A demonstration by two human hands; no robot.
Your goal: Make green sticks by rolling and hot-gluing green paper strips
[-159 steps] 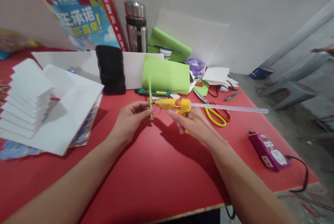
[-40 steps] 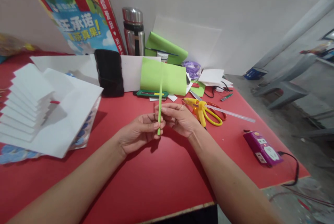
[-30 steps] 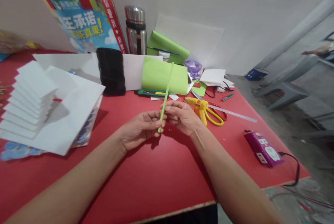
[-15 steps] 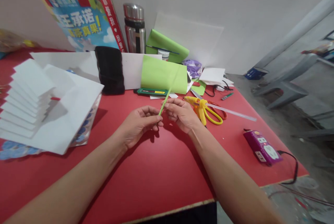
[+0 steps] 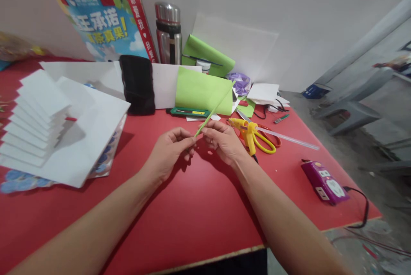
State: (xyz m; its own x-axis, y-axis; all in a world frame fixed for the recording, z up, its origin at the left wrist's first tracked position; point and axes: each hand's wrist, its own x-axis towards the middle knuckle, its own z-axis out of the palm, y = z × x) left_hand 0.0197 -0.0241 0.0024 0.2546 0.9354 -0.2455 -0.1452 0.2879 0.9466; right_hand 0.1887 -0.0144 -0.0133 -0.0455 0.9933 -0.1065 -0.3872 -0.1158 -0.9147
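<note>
A thin green paper strip [image 5: 215, 109] slants up and to the right between my hands, over the red table. My left hand [image 5: 175, 151] pinches its lower end between thumb and forefinger. Just above that, the fingers of my right hand [image 5: 221, 138] are closed on the strip from the other side. Behind its upper part lies a green paper sheet [image 5: 199, 91], with a green utility knife [image 5: 189, 112] along its front edge. Close to my right hand are a yellow glue gun [image 5: 246, 131] with a clear glue stick in it and a pair of yellow-handled scissors [image 5: 266, 150].
At left, a white stepped paper model [image 5: 38, 125] stands on a white board. A black case [image 5: 137, 87], a steel flask [image 5: 168, 35] and a printed bag [image 5: 109, 18] are at the back. A purple power strip [image 5: 324, 183] with a cord sits near the right edge.
The green strip has tilted further right, its far end swinging over to the right. Both hands keep their hold, and the view has shifted slightly.
</note>
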